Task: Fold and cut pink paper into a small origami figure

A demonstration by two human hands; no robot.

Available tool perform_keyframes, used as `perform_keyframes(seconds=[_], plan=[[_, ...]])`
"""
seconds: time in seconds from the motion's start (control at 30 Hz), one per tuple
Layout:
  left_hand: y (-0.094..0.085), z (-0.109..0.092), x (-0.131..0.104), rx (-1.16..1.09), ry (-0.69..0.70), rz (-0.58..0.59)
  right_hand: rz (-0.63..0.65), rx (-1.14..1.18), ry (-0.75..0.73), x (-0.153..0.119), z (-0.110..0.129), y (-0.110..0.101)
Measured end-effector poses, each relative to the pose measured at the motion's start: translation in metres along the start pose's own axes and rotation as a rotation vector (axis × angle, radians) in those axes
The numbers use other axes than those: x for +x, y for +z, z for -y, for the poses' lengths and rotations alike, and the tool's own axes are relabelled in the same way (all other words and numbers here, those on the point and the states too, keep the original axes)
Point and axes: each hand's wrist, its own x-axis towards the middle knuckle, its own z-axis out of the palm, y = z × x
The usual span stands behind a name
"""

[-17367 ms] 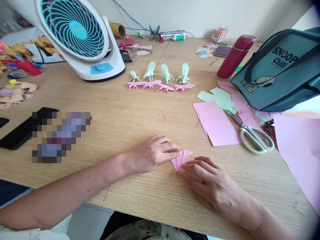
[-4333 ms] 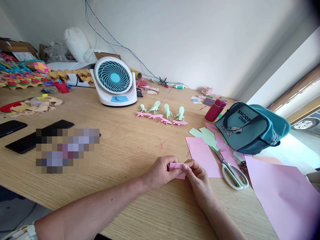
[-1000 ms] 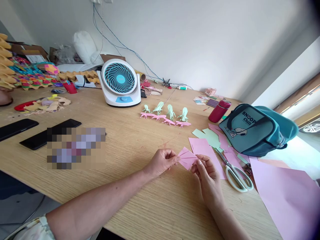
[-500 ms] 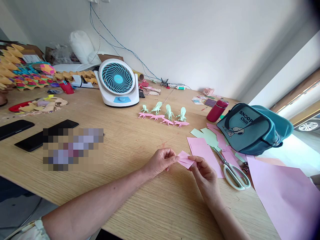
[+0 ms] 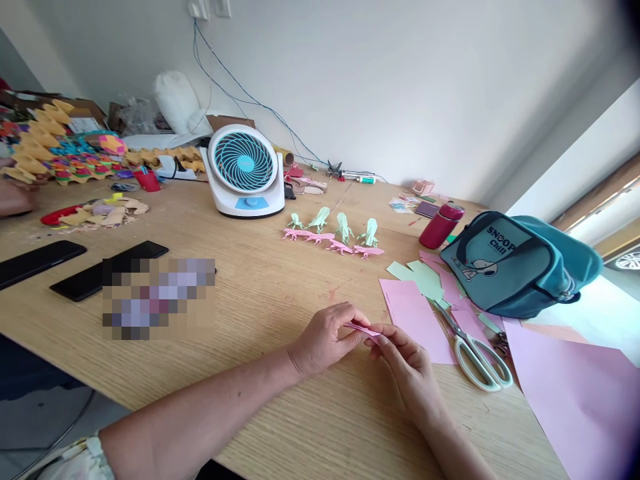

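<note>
A small folded piece of pink paper [image 5: 364,329] is pinched between my two hands above the table, seen nearly edge-on. My left hand [image 5: 330,339] grips its left end with thumb below and fingers over it. At the right end, my right hand [image 5: 403,350] holds it between thumb and forefinger. Pink paper sheets [image 5: 413,317] lie just beyond my right hand, with scissors [image 5: 475,353] beside them. Farther back stand several green folded paper figures [image 5: 343,228], with a row of pink folded paper figures [image 5: 340,247] in front.
A white fan [image 5: 247,177] stands at the back. To the right are a red flask [image 5: 441,225], a teal bag [image 5: 505,267] and a large pink sheet [image 5: 570,393]. Dark phone-like slabs [image 5: 110,270] lie left. Another person's hand [image 5: 17,193] shows at the far left edge.
The pink paper has tilted from showing its flat face to nearly edge-on. My left fingers have moved over it, and both hands are closer together. The camera view has shifted slightly.
</note>
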Motion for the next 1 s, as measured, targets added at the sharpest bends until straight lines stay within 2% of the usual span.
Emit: perform_keyframes(seconds=[0.13, 0.4, 0.57, 0.83, 1.0], plan=[[0.0007, 0.0010, -0.0014, -0.037, -0.016, -0.010, -0.020, 0.047, 0.011, 0.0002, -0.0008, 0.0001], [-0.0008, -0.0020, 0.0005, -0.143, -0.163, 0.065, 0.006, -0.012, -0.077, -0.0014, 0.0030, 0.0068], [-0.0014, -0.0010, 0.0022, -0.145, -0.249, 0.048, 0.013, -0.025, -0.111, -0.0017, 0.0023, 0.0083], [-0.0034, -0.0039, 0.0058, -0.180, -0.310, 0.116, -0.024, -0.085, -0.123, 0.0001, 0.0041, 0.0052], [-0.0025, -0.0036, 0.0046, -0.180, -0.324, 0.121, -0.022, -0.223, -0.178, -0.0018, -0.0009, 0.0050]])
